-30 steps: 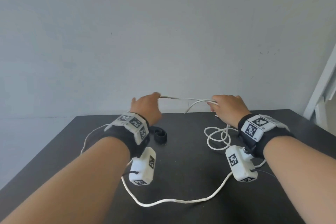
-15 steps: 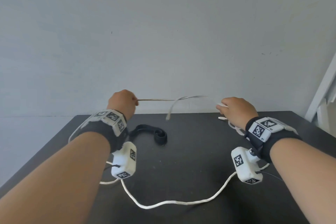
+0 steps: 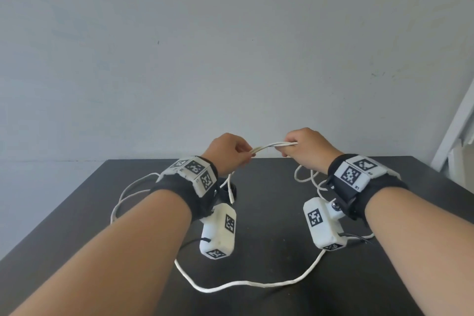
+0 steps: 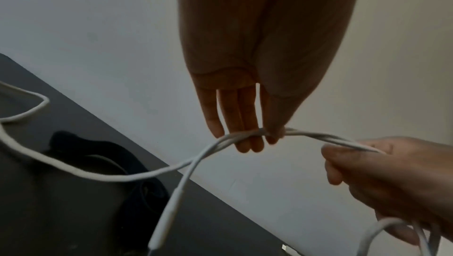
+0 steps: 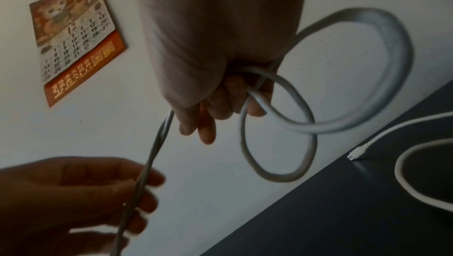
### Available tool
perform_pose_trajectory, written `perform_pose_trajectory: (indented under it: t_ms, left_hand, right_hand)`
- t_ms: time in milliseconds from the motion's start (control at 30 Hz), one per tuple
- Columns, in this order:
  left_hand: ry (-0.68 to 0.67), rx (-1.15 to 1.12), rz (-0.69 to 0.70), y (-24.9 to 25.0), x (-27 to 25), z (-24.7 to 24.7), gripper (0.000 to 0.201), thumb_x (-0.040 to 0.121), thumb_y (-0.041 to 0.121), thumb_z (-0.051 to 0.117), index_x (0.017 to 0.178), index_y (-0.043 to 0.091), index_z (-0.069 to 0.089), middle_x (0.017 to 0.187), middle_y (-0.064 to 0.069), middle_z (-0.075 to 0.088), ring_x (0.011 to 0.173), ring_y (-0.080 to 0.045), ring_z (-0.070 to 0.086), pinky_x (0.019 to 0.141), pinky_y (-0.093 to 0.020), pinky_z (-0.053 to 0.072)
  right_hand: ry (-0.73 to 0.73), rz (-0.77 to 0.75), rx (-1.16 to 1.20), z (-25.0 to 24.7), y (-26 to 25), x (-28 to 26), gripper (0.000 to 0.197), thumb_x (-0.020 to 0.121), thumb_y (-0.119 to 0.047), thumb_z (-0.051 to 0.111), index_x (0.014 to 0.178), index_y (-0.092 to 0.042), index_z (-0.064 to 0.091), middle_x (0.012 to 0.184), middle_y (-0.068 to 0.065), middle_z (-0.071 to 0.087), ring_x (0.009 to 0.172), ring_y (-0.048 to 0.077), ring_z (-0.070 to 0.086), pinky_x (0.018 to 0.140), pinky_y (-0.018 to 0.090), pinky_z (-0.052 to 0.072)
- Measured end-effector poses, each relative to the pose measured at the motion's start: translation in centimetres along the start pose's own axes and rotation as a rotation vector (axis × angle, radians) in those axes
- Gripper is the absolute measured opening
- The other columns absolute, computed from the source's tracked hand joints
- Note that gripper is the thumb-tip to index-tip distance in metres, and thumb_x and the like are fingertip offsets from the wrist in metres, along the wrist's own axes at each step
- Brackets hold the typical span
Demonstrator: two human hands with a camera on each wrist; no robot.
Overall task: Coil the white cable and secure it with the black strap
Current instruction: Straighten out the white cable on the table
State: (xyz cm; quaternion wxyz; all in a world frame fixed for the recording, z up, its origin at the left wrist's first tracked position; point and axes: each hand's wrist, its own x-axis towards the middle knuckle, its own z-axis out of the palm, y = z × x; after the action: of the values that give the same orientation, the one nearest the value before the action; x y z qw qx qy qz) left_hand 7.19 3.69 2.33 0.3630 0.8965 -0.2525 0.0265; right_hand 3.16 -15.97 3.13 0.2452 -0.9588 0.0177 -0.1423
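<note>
Gathering loops, the thin white cable (image 3: 272,147) is pinched by the left hand (image 3: 227,152) and gripped in the right hand (image 3: 309,151) above the dark table (image 3: 269,238); the black fabric strap (image 4: 108,165) lies unused at far left.

Head camera — looked forward and down from above both forearms onto the dark table (image 3: 269,228) and wall. Wrist cameras — sat close under each palm, faced along the fingers; both shared the white cable (image 4: 318,138) stretched between hands.
</note>
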Motion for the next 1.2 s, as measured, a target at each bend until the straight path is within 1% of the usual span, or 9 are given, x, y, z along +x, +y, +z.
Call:
perform_pose_trajectory:
  t_ms: [167,367,600,733,867,967,1033,1100,1200]
  left_hand:
    - [0.093,-0.120,-0.119,-1.1,-0.1,-0.6,0.019,0.092,0.015,0.053,0.083,0.012,0.070,0.068,0.002,0.064,0.056,-0.010,0.053,0.054,-0.019,0.046]
    - [0.298,-0.146,-0.190,-2.8,-0.1,-2.0,0.024,0.096,0.011,0.044,0.088,0.010,0.067,0.068,0.001,0.055,0.059,-0.014,0.046,0.051,-0.023,0.035]
    - [0.464,-0.144,-0.304,-4.1,-0.3,-3.1,0.028,0.095,0.008,0.040,0.088,0.011,0.067,0.084,-0.008,0.061,0.072,-0.022,0.050,0.061,-0.028,0.039]
    - [0.357,-0.086,-0.282,-4.8,-0.8,-3.2,0.023,0.092,0.013,0.051,0.085,0.012,0.073,0.060,0.000,0.052,0.051,-0.016,0.040,0.049,-0.025,0.031]
    - [0.301,-0.023,-0.284,-5.6,-1.3,-2.9,0.016,0.089,0.022,0.061,0.085,0.014,0.074,0.070,0.002,0.060,0.071,-0.019,0.052,0.066,-0.025,0.038]
    - [0.298,0.013,-0.344,-6.2,-1.3,-3.0,0.016,0.088,0.020,0.060,0.079,0.017,0.073,0.074,0.001,0.062,0.079,-0.021,0.055,0.069,-0.026,0.040]
    - [0.268,0.050,-0.373,-6.3,-1.4,-2.9,0.019,0.087,0.019,0.059,0.071,0.022,0.069,0.075,-0.001,0.063,0.080,-0.024,0.057,0.071,-0.027,0.042]
    - [0.212,0.080,-0.397,-6.4,-1.5,-2.8,0.022,0.086,0.017,0.058,0.068,0.023,0.068,0.079,-0.002,0.065,0.085,-0.026,0.059,0.073,-0.028,0.043]
    - [0.029,0.221,-0.400,-5.8,-1.9,-2.5,0.020,0.090,0.015,0.056,0.088,0.015,0.076,0.100,-0.005,0.070,0.100,-0.025,0.062,0.082,-0.031,0.050]
  right_hand:
    - [-0.033,-0.012,0.327,-0.4,0.4,-0.5,0.021,0.083,-0.029,0.070,0.084,-0.009,0.069,0.058,-0.002,0.053,0.053,0.015,0.051,0.053,0.025,0.048]
    - [-0.146,0.039,0.111,0.1,2.3,-0.7,0.010,0.080,-0.008,0.069,0.075,-0.017,0.071,0.071,-0.004,0.066,0.061,0.012,0.058,0.058,0.021,0.047]
    - [-0.172,0.216,0.097,0.7,3.4,-1.1,0.030,0.088,-0.037,0.062,0.062,-0.022,0.069,0.068,0.004,0.064,0.059,0.019,0.057,0.053,0.027,0.048]
    - [-0.004,0.302,0.270,0.6,4.3,-1.3,0.020,0.089,-0.006,0.053,0.087,-0.010,0.073,0.077,0.007,0.073,0.052,0.014,0.055,0.046,0.021,0.040]
    - [0.236,0.367,0.435,0.2,4.6,-0.8,0.044,0.083,0.006,0.045,0.117,-0.014,0.064,0.081,0.006,0.074,0.045,0.016,0.050,0.045,0.023,0.038]
    - [0.228,0.414,0.712,0.0,4.1,-0.9,0.057,0.090,0.008,0.045,0.138,-0.021,0.041,0.088,0.015,0.071,0.054,0.024,0.064,0.044,0.024,0.050]
    - [0.225,0.414,0.847,-0.2,3.4,-1.3,0.029,0.093,0.008,0.041,0.113,-0.005,0.057,0.088,0.017,0.067,0.064,0.028,0.069,0.052,0.026,0.056]
    - [0.263,0.418,0.945,-0.4,3.2,-1.6,0.031,0.091,0.013,0.034,0.079,-0.002,0.058,0.088,0.017,0.064,0.074,0.030,0.069,0.060,0.029,0.056]
    - [0.318,0.428,1.157,-0.8,2.7,-1.3,0.033,0.088,0.014,0.032,0.068,-0.003,0.052,0.076,0.015,0.059,0.076,0.031,0.066,0.074,0.035,0.057]
